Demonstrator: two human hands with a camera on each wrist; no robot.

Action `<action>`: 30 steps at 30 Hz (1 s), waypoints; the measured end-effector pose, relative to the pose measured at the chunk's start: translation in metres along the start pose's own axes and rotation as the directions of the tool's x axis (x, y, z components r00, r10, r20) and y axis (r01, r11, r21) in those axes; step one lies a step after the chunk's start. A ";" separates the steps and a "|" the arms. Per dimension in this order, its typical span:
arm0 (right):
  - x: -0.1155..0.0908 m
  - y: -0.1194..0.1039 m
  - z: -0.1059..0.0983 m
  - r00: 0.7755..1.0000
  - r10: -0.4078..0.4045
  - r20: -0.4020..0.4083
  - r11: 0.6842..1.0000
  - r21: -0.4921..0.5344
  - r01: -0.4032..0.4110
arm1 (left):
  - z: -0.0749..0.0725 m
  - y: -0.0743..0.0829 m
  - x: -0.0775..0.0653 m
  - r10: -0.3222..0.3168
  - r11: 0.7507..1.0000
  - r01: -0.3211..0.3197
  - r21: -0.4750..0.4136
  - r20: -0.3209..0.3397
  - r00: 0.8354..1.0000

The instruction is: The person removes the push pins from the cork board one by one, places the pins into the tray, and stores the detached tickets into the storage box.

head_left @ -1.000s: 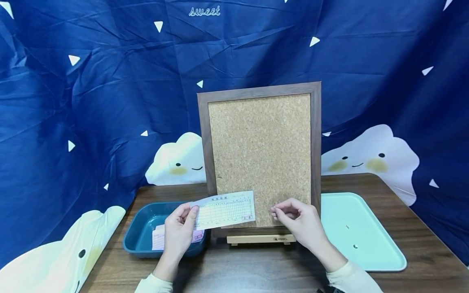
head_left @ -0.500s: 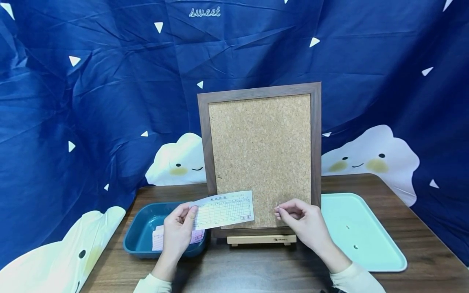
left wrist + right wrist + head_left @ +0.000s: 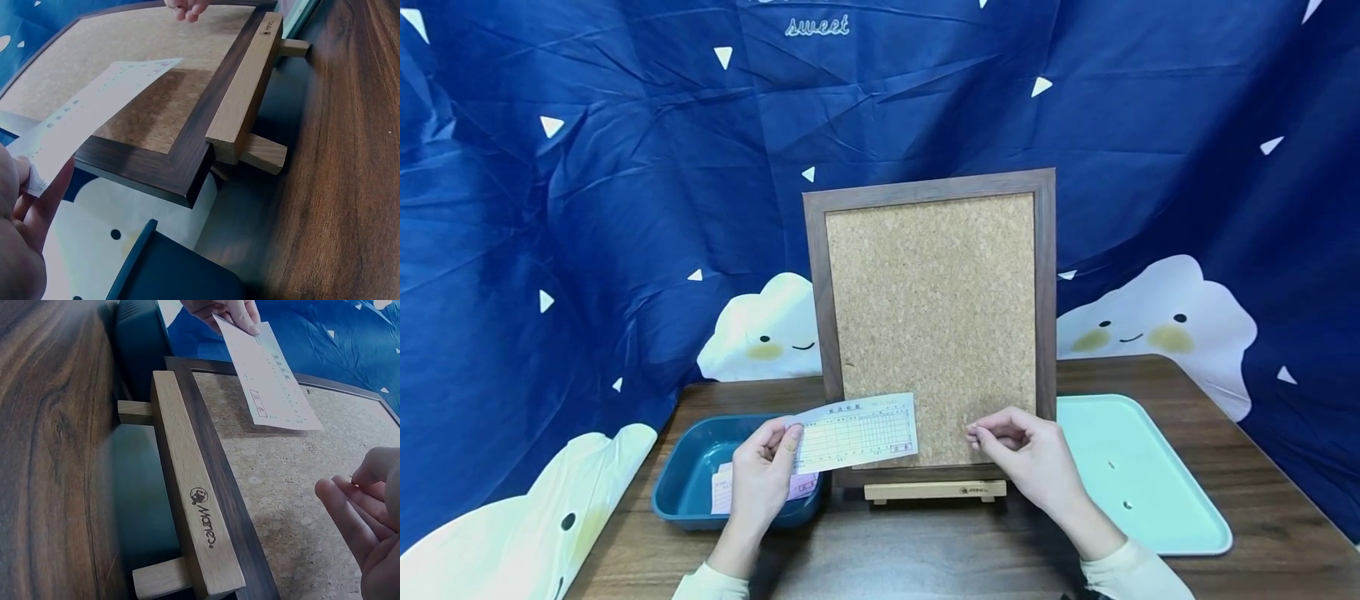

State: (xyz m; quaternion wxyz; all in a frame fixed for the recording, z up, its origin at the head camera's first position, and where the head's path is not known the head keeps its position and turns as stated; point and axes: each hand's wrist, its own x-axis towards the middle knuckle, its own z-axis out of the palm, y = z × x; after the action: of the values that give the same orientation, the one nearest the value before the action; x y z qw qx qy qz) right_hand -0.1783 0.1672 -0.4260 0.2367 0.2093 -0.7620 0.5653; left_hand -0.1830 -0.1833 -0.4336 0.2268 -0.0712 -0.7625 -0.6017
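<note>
My left hand (image 3: 763,475) pinches the left end of a pale printed receipt slip (image 3: 857,435) between thumb and fingers. The slip overlaps the lower left of the cork board (image 3: 932,317), and the left wrist view shows it standing off the cork with a shadow behind. At the board's lower right, my right hand (image 3: 1033,458) has thumb and forefinger together. A tiny thumbtack (image 3: 355,483) shows between those fingertips, mostly hidden by them. The board has a dark wooden frame (image 3: 1045,317) and stands upright on a light wooden stand (image 3: 934,492).
Left of the board sits a dark teal bin (image 3: 681,467) with pink slips (image 3: 722,490) inside, partly behind my left hand. On the right lies a mint tray (image 3: 1165,500) bearing a couple of tiny items (image 3: 1127,505). A blue cloth (image 3: 625,208) hangs behind the wooden table (image 3: 880,558).
My right hand has shifted slightly to the right, away from the slip. My left hand and the slip have drifted slightly left. Both hands keep their pinch.
</note>
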 end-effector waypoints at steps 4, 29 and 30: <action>-0.001 0.000 -0.002 1.000 0.012 0.002 1.000 -0.006 -0.012 | 0.001 0.000 0.000 0.005 1.000 -0.005 0.006 -0.009 1.000; -0.009 0.007 -0.018 1.000 0.021 -0.010 0.999 -0.036 -0.021 | -0.002 -0.002 -0.002 0.037 0.999 -0.037 -0.009 0.012 0.999; -0.009 0.007 -0.019 1.000 0.021 -0.009 0.999 -0.042 -0.021 | -0.003 -0.002 -0.003 0.036 0.999 -0.036 -0.009 0.011 0.999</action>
State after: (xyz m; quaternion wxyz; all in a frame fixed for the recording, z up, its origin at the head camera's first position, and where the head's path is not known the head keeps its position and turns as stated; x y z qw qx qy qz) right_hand -0.1728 0.1878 -0.4325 0.2386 0.1939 -0.7747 0.5526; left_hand -0.1808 -0.1862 -0.4362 0.2330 -0.0891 -0.7596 -0.6007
